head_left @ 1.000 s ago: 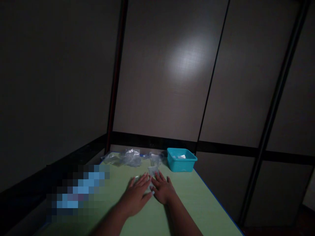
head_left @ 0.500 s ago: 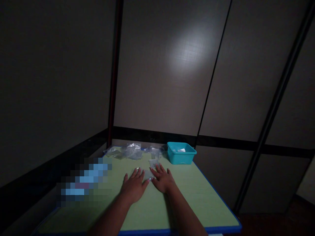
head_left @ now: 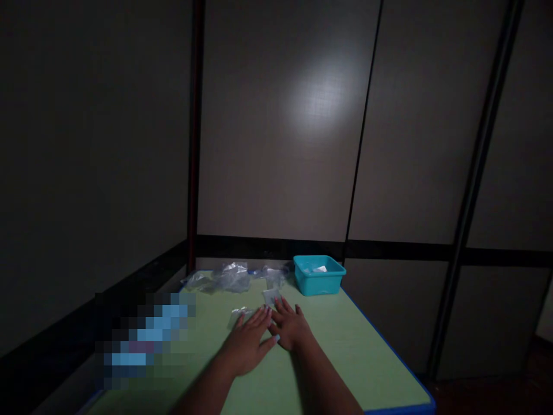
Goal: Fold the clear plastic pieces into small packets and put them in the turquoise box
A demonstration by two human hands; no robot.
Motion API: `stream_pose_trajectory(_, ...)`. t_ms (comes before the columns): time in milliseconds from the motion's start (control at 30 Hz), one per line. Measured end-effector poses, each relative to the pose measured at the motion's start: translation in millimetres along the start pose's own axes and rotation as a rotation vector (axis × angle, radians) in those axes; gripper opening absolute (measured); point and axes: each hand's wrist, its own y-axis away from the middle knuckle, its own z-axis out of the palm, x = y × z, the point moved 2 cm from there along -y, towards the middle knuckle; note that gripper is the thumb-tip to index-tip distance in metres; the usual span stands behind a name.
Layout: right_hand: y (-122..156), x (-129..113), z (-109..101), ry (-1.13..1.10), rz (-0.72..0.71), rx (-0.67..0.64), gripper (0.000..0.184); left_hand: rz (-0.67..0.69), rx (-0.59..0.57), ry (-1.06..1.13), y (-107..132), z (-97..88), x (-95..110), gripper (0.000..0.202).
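Both of my hands lie palm down on the green table top [head_left: 345,351], side by side and touching. My left hand [head_left: 249,341] has its fingers stretched flat over a small clear plastic bag [head_left: 238,314] whose edge shows just past the fingertips. My right hand [head_left: 290,324] is flat too, its fingertips at a second small clear bag [head_left: 271,296]. Neither hand grips anything. The room is dim.
A pile of crumpled clear plastic bags [head_left: 228,276] lies at the table's far edge. A turquoise tub [head_left: 318,275] with something white inside stands at the far right corner. A blurred patch [head_left: 144,337] covers the left side. Dark wall panels stand behind.
My left hand has slid right until it touches the right hand. The view has shifted slightly; the bags and tub stay where they were.
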Motion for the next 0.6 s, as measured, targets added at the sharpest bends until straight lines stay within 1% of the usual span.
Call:
stream_pose_trajectory(100,1,-1,-2,-0.005,0.014,-0.006,0.049,-0.109,-0.028,0.001,-3,6.2,-5,0.063)
stream_pose_trajectory(167,2,-1,-2,-0.008,0.023,-0.008,0.049,-0.183,-0.006,-0.03,-2,9.1,-11,0.06)
stream_pose_trajectory(300,1,0,-1,-0.026,0.011,0.006,0.05,-0.373,0.057,-0.109,4,10.7,-24,0.056)
stream_pose_trajectory(400,1,1,0,-0.037,-0.004,0.016,0.053,-0.474,0.058,-0.141,10,10.5,-31,0.057)
stream_pose_trajectory(467,1,2,0,-0.042,-0.013,0.012,0.055,-0.483,0.053,-0.154,13,10.1,-32,0.058)
stream_pose_trajectory(500,1,2,0,-0.044,-0.018,0.005,0.057,-0.461,0.05,-0.157,13,9.7,-32,0.058)
stream_pose_trajectory(600,0,3,0,-0.051,-0.029,-0.021,0.06,-0.337,0.052,-0.146,10,5.7,-29,0.057)
